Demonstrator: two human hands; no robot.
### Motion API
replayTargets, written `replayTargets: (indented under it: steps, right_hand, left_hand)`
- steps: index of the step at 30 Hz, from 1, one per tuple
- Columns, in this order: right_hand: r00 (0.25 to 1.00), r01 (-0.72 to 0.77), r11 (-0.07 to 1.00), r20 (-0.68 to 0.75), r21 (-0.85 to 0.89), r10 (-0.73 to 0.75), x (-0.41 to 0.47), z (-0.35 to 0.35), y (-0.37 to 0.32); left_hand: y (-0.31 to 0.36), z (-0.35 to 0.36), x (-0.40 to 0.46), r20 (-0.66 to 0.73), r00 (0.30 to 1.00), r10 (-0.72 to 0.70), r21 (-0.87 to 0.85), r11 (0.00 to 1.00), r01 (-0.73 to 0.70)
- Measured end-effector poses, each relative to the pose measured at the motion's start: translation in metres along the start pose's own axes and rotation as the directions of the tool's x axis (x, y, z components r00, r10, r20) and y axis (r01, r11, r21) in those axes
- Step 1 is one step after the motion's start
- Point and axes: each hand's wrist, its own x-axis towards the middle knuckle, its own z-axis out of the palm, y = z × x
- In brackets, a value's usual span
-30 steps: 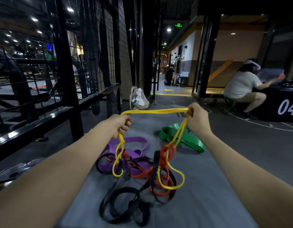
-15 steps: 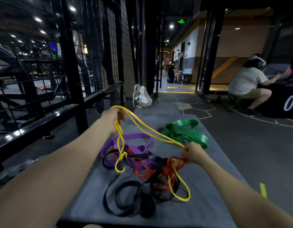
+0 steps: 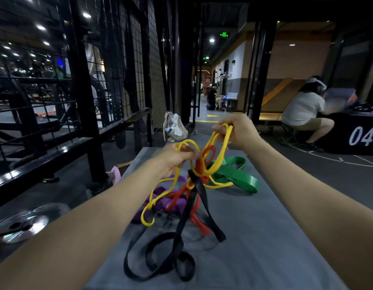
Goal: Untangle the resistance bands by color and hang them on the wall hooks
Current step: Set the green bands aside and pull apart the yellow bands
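My right hand (image 3: 238, 130) is raised above the grey mat (image 3: 254, 237) and grips loops of the yellow band (image 3: 220, 152). My left hand (image 3: 174, 159) holds another part of the same yellow band lower and to the left. The red band (image 3: 177, 195) and the black band (image 3: 181, 225) are caught in the yellow one and hang lifted from the mat. A purple band (image 3: 160, 203) lies under them on the mat. The green band (image 3: 238, 174) lies apart at the far right of the mat.
A black metal rack with wire mesh (image 3: 87, 101) runs along the left. A weight plate (image 3: 24, 225) lies on the floor at the left. A beige bag (image 3: 174, 128) sits beyond the mat. A seated person (image 3: 305, 109) is at the right by a black box marked 04.
My right hand rose from the tangle on the mat, pulling yellow loops up. The red and black bands lifted with them. My left hand moved right, closer to the right hand.
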Motion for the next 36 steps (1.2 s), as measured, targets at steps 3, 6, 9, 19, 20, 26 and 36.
replayTargets:
  steps: [3,6,9,19,20,26,36]
  right_hand:
    - [1.0,0.027,0.998,0.006,0.048,-0.027,-0.006,0.003,-0.004]
    - [0.996,0.018,0.999,-0.089,0.041,-0.015,-0.002,0.0,0.007]
    - [0.961,0.016,0.999,-0.276,-0.032,-0.024,0.001,-0.015,0.02]
    - [0.757,-0.052,0.996,-0.653,-0.067,-0.004,0.006,-0.041,0.038]
    - [0.752,-0.048,0.995,-0.659,-0.089,-0.023,0.004,-0.041,0.041]
    - [0.719,-0.01,0.996,-0.693,-0.094,-0.058,-0.002,-0.049,0.045]
    - [0.92,-0.113,0.907,-0.388,-0.405,-0.059,-0.011,-0.046,0.096]
  left_hand:
    - [-0.008,0.017,-0.002,0.045,0.999,0.012,0.08,0.997,-0.016]
    - [-0.013,0.025,0.001,0.048,0.997,0.054,0.156,0.986,-0.061]
    - [-0.013,0.01,-0.001,0.017,0.998,0.062,0.318,0.946,-0.064]
    - [-0.039,-0.054,0.007,-0.163,0.964,-0.209,0.563,0.783,0.264]
    - [-0.039,-0.055,0.008,-0.177,0.958,-0.225,0.568,0.772,0.286]
    - [-0.038,-0.053,0.016,-0.14,0.983,-0.116,0.671,0.719,0.18]
    - [-0.019,-0.041,0.012,0.016,0.988,-0.152,-0.125,0.98,0.153]
